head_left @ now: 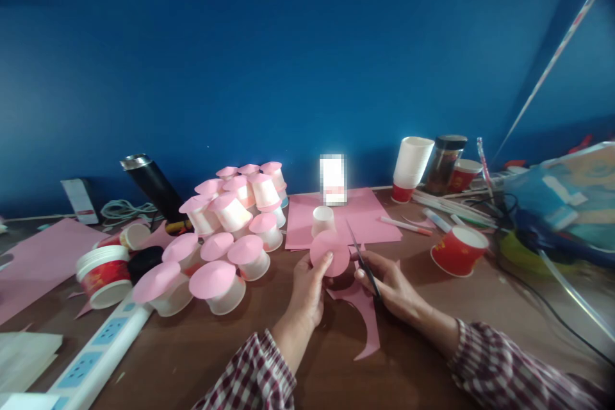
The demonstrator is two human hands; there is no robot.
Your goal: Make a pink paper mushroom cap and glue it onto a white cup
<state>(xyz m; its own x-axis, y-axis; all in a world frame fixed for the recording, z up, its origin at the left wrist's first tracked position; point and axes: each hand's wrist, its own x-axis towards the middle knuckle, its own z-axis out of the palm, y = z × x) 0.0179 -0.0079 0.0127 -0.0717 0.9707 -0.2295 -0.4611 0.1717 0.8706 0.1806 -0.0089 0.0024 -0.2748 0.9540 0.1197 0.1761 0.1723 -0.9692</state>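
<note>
Between thumb and fingers, my left hand (310, 288) pinches a round pink paper disc (331, 251). My right hand (391, 285) is wrapped round the dark handles of a pair of scissors (367, 269), whose blades point away from me, just right of the disc. A curved pink paper offcut (369, 327) hangs or lies below the two hands; whether it is still joined to the disc I cannot tell. Behind the disc stands a small white paper cup (323, 220) on a stack of pink paper sheets (365, 211).
Left of my hands stand several white cups topped with pink paper cones (218, 280). A power strip (96, 349), a black flask (151, 186) and red cups (106, 275) are further left. On the right are a red cup (460, 251), stacked white cups (413, 163) and a dark-lidded jar (446, 163).
</note>
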